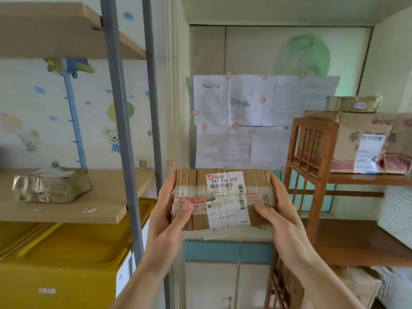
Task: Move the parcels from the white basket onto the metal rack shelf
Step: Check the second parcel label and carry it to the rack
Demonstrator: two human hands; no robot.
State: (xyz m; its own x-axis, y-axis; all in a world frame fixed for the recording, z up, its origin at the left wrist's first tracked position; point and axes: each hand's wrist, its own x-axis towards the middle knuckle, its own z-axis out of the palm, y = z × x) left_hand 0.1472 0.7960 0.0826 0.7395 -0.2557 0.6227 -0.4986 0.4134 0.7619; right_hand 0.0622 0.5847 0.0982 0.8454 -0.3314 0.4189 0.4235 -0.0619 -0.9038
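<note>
I hold a brown cardboard parcel point(194, 181) with a white shipping label in front of me, label facing up. My left hand point(171, 208) grips its left end and my right hand point(278, 210) grips its right end. The parcel is in the air, just right of the metal rack's grey posts point(120, 121). The rack's wooden shelf board point(104, 197) lies to the left, level with the parcel. A taped parcel point(53, 186) rests on that shelf. The white basket point(396, 215) shows at the right edge as a perforated white wall.
A yellow plastic bin point(66, 259) stands under the rack shelf. A wooden rack point(312, 166) at the right carries cardboard boxes point(356, 141). Papers are taped to the cabinet behind the parcel. An upper rack shelf point(55, 30) hangs above.
</note>
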